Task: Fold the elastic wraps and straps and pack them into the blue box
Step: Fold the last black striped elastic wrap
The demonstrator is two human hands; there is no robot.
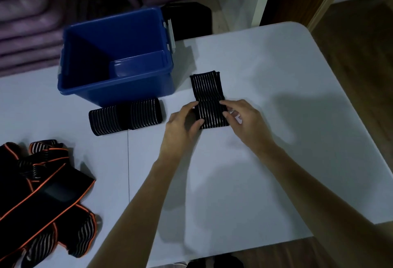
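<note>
A black elastic wrap with pale stripes (207, 89) lies folded on the white table (265, 150), right of the blue box (119, 89). My left hand (182, 125) pinches its near left edge, and my right hand (244, 121) grips its near right edge. The box stands open, and nothing shows inside it. A second striped wrap (125, 116) lies folded flat just in front of the box. A tangled heap of black straps with orange edging (44, 195) sits at the table's near left.
The table's rounded far right corner (302, 27) and right edge border a wooden floor. A dark object (189, 19) stands behind the box. Purple cushions (32, 23) fill the far left background. A thin seam (128, 161) runs down the tabletop.
</note>
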